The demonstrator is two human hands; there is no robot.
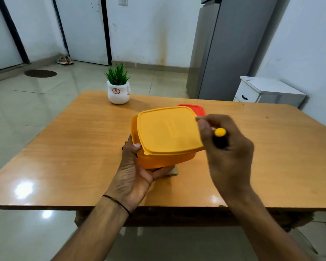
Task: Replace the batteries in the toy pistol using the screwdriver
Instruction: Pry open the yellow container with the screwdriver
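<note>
Left hand (134, 174) cups yellow box (158, 161) from near-left corner, thumb on lid (167, 127). Right hand (228, 153), at box's right edge, clenches screwdriver (221, 138), handle cap toward camera. Pistol unseen.

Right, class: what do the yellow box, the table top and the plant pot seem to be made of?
Yellow box: probably plastic, matte, with a thin moulded lid lip.
Table top: looks like wood or laminate, glossy; grain and reflections show.
Plant pot: likely glazed ceramic, smooth white sheen.
</note>
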